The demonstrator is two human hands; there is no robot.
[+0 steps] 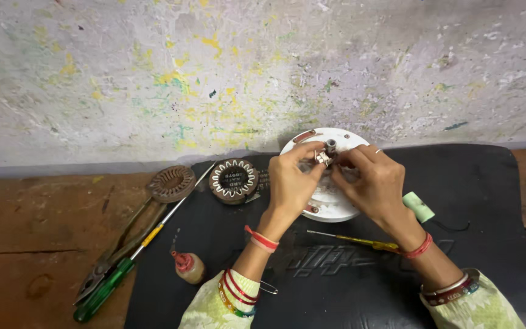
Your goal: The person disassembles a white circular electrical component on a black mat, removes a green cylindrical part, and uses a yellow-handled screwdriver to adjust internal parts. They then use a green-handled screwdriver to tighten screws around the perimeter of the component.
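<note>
Far left, at eight o'clock, dull metal pliers point(117, 250) and a long screwdriver with a green handle point(130, 259) lie on the rough brown bench point(25, 244). Next come a rusty ridged ring point(171, 183), a round toothed coil point(234, 180) and a small bottle point(189, 267) on the soft black mat point(336, 286). In the middle, at twelve o'clock, the left hand point(290, 183) and right hand point(372, 183) pinch a small shiny metal piece point(322, 158) with their fingertips, above a smooth round white plate point(330, 207). A thin yellow screwdriver point(354, 241) lies under the right wrist.

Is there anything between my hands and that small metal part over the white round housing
Nothing visible. The left hand and right hand both already pinch the small metal part above the white round housing.
</note>
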